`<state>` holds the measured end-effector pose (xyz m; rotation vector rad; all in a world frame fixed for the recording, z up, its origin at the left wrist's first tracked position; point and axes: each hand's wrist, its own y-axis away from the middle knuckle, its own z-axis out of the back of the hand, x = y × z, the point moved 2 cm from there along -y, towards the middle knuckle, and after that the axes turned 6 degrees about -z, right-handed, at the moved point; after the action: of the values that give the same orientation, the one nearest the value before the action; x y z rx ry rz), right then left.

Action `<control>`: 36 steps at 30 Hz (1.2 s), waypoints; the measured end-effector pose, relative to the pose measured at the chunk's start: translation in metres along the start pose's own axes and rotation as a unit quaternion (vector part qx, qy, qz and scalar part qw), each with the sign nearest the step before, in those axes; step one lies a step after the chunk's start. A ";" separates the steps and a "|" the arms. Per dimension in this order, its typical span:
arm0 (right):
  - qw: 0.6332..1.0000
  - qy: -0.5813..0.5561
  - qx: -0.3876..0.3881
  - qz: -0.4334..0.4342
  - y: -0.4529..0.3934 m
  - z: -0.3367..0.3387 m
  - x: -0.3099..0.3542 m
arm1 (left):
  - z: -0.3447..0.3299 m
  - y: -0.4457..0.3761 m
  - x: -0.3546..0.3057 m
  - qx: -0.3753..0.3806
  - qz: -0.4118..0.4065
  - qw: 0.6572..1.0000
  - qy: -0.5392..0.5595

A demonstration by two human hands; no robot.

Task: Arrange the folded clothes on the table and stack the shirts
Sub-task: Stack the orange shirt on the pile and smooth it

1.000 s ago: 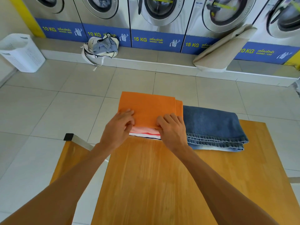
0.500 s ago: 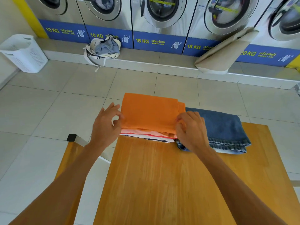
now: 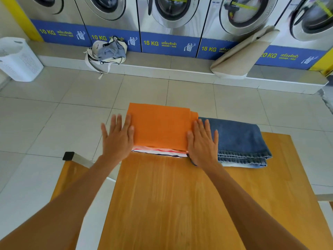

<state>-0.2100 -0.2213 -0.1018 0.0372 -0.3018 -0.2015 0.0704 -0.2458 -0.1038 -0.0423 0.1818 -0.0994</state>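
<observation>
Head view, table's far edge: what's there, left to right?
Open left hand → folded orange shirt atop a striped white shirt → flat right hand → folded blue denim jeans.

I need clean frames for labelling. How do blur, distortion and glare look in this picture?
Head view: the orange shirt, jeans and both hands are sharp, no motion blur; wide-angle bending curves the washing machines and floor tiles near the edges; soft reflections on the machine doors; even daylight, faint shadows.

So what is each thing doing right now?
orange shirt: folded, on top of the stack
striped shirt: folded, underneath the orange one
jeans: folded, beside the stack
left hand: flat, open, at the stack's left edge
right hand: flat, open, at its right edge
</observation>
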 end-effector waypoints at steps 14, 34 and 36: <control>0.995 -0.034 0.087 -0.026 -0.039 -0.002 0.030 | -0.005 -0.048 -0.039 0.029 -0.054 0.998 0.008; 0.988 -0.117 0.087 -0.047 -0.053 -0.018 0.053 | -0.014 -0.059 -0.027 0.024 0.089 0.980 0.175; 0.985 -0.137 0.088 -0.052 -0.054 -0.018 0.045 | -0.014 -0.059 -0.025 0.021 0.105 0.975 0.194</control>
<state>-0.1731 -0.2833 -0.1093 0.2026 -0.5935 -0.2844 0.0381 -0.3027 -0.1105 0.0397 0.5726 0.1024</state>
